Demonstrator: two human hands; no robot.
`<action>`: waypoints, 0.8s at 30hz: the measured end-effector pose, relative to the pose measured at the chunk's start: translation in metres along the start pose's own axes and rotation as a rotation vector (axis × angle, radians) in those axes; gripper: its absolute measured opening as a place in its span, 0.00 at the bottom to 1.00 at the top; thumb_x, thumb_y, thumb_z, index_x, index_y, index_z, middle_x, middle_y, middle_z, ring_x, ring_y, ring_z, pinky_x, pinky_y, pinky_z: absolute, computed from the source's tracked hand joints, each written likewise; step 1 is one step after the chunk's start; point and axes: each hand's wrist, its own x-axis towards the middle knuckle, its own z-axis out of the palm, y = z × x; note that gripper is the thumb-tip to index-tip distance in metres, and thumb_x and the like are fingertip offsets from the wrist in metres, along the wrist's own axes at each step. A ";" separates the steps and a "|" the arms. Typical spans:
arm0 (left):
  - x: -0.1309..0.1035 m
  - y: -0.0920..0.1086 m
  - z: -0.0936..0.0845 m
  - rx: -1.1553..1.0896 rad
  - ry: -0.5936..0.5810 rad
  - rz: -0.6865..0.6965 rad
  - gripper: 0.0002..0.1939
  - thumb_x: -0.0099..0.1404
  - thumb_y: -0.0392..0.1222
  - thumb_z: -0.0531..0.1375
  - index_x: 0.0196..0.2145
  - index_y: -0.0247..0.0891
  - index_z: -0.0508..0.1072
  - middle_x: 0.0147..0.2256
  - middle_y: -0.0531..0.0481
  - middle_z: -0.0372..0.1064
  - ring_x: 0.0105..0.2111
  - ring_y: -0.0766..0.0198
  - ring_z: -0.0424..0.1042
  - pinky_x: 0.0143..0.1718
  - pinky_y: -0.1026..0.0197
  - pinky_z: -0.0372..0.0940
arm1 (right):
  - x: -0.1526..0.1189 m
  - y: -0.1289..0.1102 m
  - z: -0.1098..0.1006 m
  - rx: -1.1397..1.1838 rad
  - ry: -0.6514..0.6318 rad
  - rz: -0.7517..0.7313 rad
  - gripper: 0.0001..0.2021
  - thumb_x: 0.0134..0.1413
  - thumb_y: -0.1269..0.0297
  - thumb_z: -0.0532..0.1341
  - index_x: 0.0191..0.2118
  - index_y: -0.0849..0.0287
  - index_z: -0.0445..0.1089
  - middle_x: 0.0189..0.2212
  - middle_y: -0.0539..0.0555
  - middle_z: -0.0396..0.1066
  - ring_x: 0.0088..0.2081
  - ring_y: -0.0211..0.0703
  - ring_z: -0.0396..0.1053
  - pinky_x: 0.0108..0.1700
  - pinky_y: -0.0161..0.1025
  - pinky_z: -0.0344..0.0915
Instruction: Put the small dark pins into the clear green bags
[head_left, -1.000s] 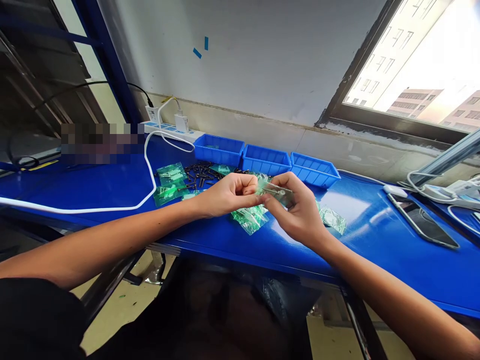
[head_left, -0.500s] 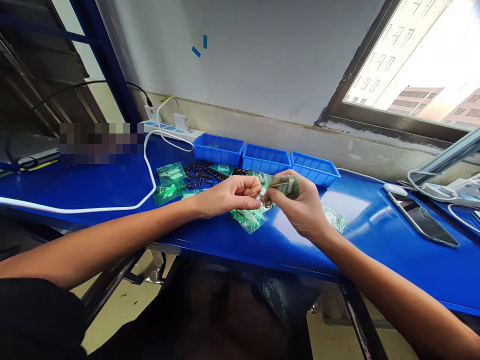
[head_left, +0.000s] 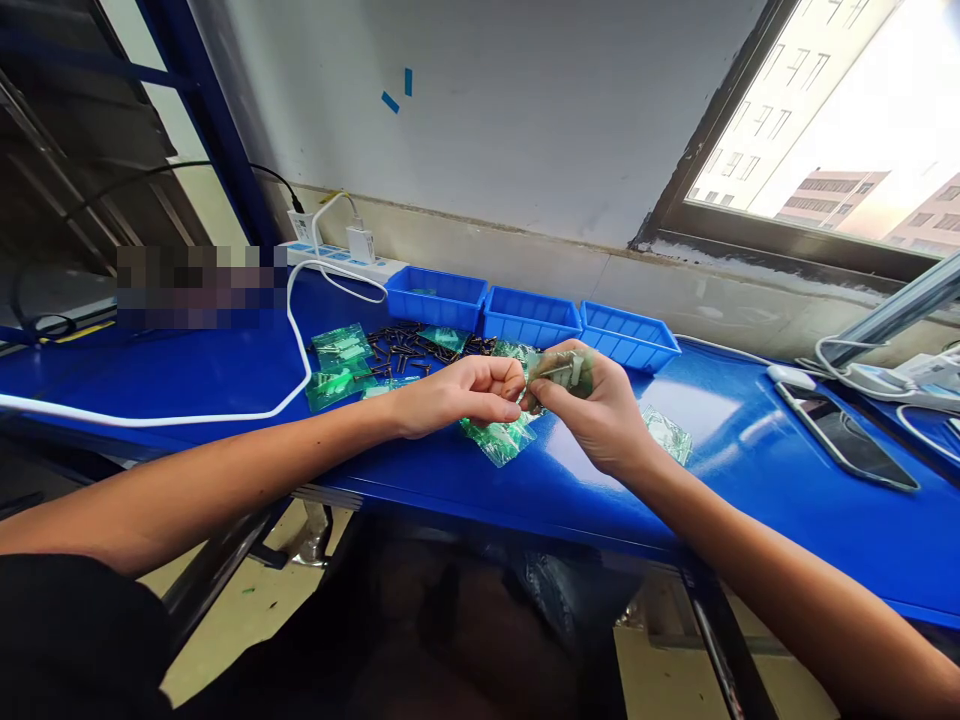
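My right hand (head_left: 600, 405) is closed around a small clear green-tinted plastic bag (head_left: 564, 368) with a screw and white pieces showing inside. The fingers of my left hand (head_left: 469, 392) are pinched together at the bag's left edge, right against my right fingertips. Beneath and behind my hands lie more green-tinted bags, one (head_left: 501, 442) just under the left fingertips and another (head_left: 341, 345) farther left. Loose dark screws (head_left: 401, 350) are heaped on the blue table (head_left: 450, 500) behind my left hand, partly covered by bags.
Three blue bins (head_left: 532, 315) line the wall side of the table. A white cable (head_left: 292, 330) loops from a power strip (head_left: 382, 265) at the left. To the right are a single bag (head_left: 667, 435), a phone (head_left: 847, 440) and a white charger with cables.
My left fingertips have moved slightly right against the bag's edge. The bag and my right hand have shifted a little; the things on the table stay put.
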 end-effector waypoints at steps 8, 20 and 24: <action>-0.001 -0.002 -0.001 -0.059 -0.025 0.005 0.14 0.50 0.43 0.60 0.24 0.37 0.56 0.22 0.58 0.50 0.21 0.73 0.47 0.21 0.66 0.42 | 0.000 -0.001 0.000 0.082 -0.047 0.014 0.03 0.38 0.69 0.59 0.24 0.58 0.63 0.19 0.45 0.68 0.22 0.34 0.66 0.26 0.34 0.64; 0.000 -0.003 -0.001 -0.062 -0.023 0.005 0.14 0.50 0.43 0.60 0.25 0.37 0.55 0.22 0.58 0.50 0.21 0.73 0.47 0.21 0.66 0.43 | 0.000 0.001 -0.001 0.097 -0.055 0.019 0.02 0.39 0.70 0.59 0.24 0.59 0.63 0.18 0.45 0.67 0.22 0.33 0.66 0.26 0.34 0.65; 0.000 -0.003 -0.001 -0.059 -0.026 0.004 0.14 0.49 0.44 0.60 0.25 0.37 0.55 0.23 0.57 0.51 0.21 0.73 0.47 0.21 0.66 0.43 | 0.001 -0.001 0.000 0.105 -0.051 0.034 0.02 0.38 0.70 0.59 0.24 0.58 0.64 0.18 0.45 0.68 0.21 0.33 0.66 0.26 0.34 0.65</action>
